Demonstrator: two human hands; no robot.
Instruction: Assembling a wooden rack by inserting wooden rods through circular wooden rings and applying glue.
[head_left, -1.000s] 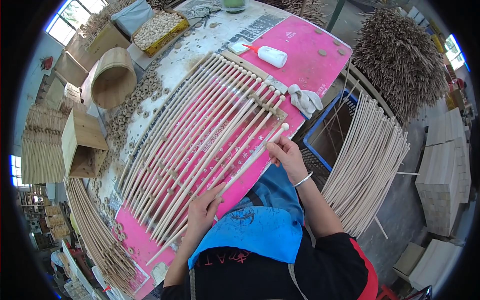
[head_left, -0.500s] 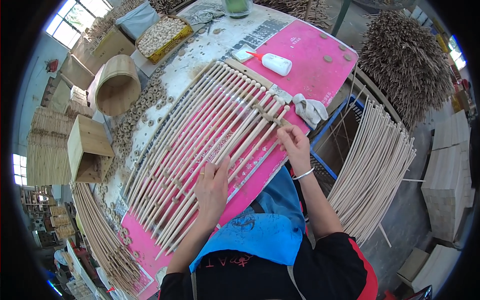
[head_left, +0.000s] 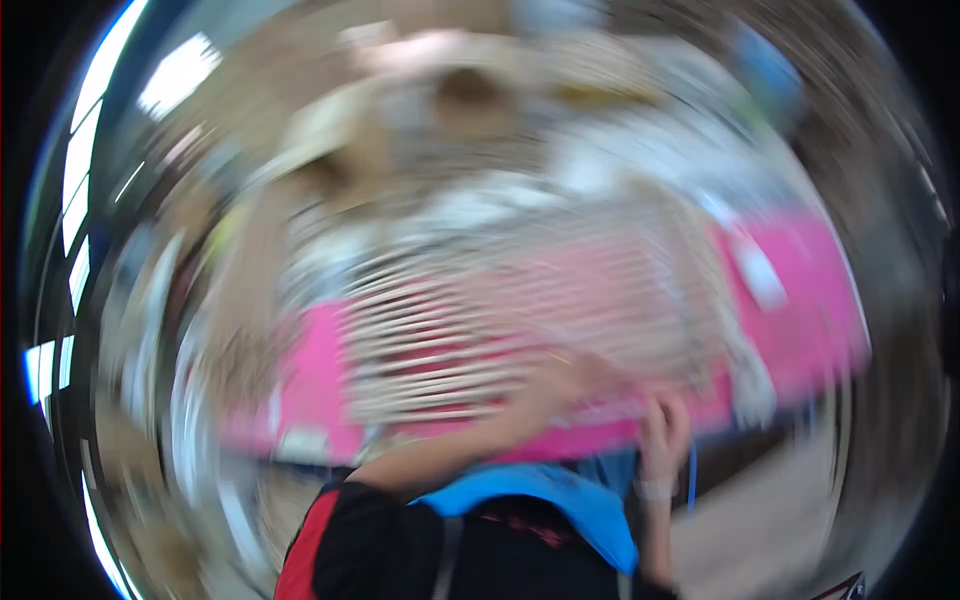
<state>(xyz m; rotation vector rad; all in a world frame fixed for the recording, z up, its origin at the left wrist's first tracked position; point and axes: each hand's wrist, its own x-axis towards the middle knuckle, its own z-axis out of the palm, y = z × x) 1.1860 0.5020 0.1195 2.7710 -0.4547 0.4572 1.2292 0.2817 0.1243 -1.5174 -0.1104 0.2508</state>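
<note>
The pale sticks (head_left: 520, 330) lie left-to-right on the pink tabletop (head_left: 810, 330), beyond both my hands; left hand (head_left: 565, 380) nearer, right hand (head_left: 665, 435) at the near edge; their grip I cannot tell.

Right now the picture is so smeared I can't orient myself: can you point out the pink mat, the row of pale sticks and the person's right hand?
pink mat (head_left: 810, 330), head view, bare right end of it.
row of pale sticks (head_left: 480, 345), head view, middle of the row.
right hand (head_left: 663, 432), head view, middle of the blurred hand.
</note>
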